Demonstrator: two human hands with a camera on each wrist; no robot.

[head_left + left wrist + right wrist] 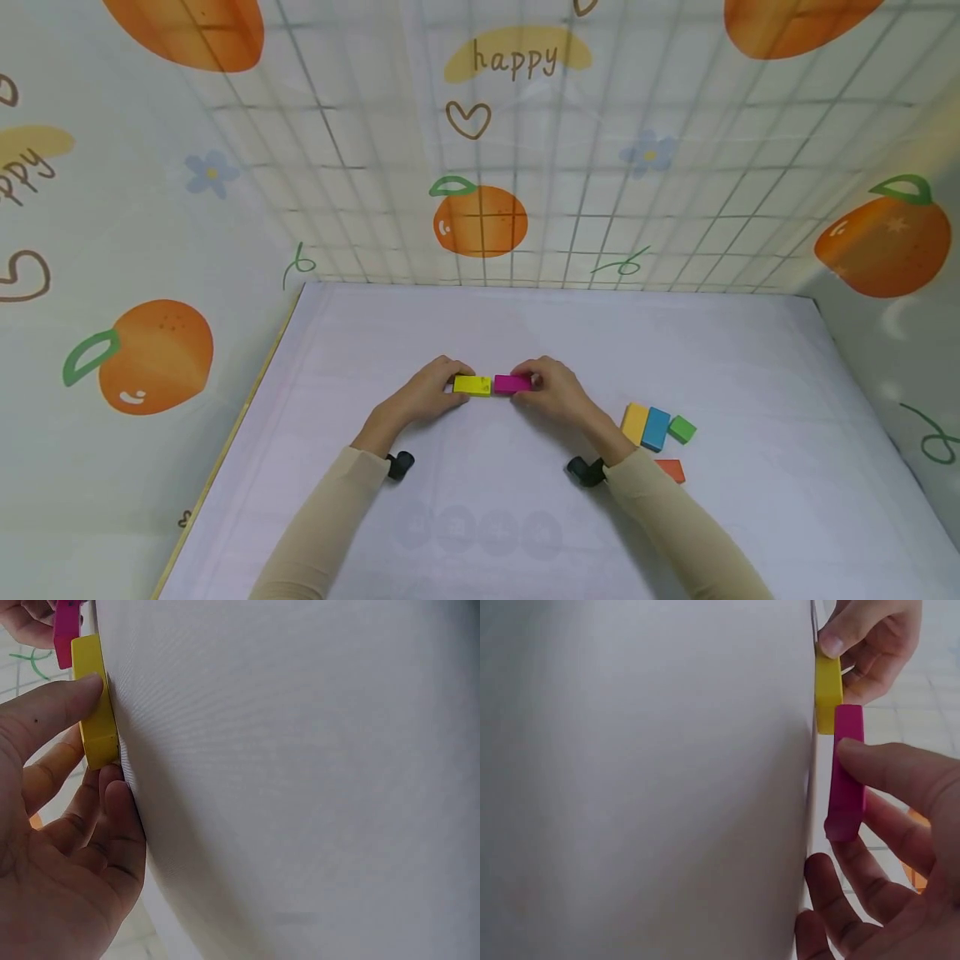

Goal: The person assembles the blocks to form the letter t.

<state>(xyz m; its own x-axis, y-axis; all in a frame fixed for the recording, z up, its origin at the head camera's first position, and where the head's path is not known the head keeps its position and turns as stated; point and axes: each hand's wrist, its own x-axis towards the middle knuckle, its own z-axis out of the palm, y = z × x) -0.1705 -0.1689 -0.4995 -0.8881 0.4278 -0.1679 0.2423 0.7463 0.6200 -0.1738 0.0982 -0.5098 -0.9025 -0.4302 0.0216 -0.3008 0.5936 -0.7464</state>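
Near the middle of the table, my left hand pinches a yellow block between thumb and fingers. To its right, my right hand pinches a magenta block by its sides. The two blocks line up end to end with a thin gap between them in the head view. In the right wrist view the magenta block looks slightly raised off the table, while the yellow block sits close to the surface. The left wrist view shows the thumb across the yellow block.
Right of my right forearm lie an orange-yellow block, a blue block and a small green block. A red block is partly hidden by the sleeve. A fruit-printed cloth stands behind the white table.
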